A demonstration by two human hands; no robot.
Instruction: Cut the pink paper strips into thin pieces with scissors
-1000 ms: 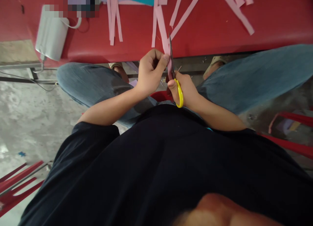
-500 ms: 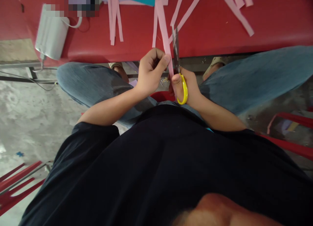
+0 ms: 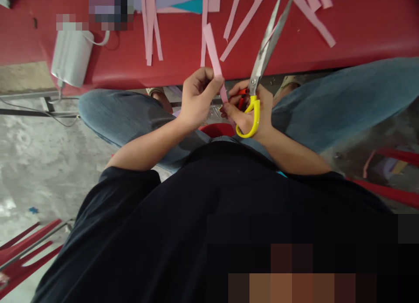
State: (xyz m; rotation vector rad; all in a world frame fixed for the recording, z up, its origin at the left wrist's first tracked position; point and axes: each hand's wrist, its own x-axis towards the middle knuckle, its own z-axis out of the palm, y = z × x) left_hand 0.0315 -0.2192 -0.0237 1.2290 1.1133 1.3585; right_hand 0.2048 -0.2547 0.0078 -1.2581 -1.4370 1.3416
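My left hand (image 3: pixel 197 97) pinches a pink paper strip (image 3: pixel 212 49) between thumb and fingers, just off the table's front edge. The strip's upper end sticks up over the table. Its lower part runs down to my right hand (image 3: pixel 264 111), whose thumb and finger appear to touch it. Scissors (image 3: pixel 262 60) with one yellow handle loop and some red at the other are held in that same right hand. Their blades point up and away over the table, slightly apart, clear of the strip. The far fingers of the right hand are partly hidden behind the handles.
On the red table (image 3: pixel 124 63) lie several loose pink strips (image 3: pixel 245 23), with purple and teal sheets (image 3: pixel 193 5) at the back. A white power bank (image 3: pixel 72 56) with a cable is at the left. Red chairs (image 3: pixel 29 250) stand lower left and right.
The scissors have swung right and away from the strip, their blades now apart. The strip's upper end is lower and nearer to my left hand. Both hands keep hold.
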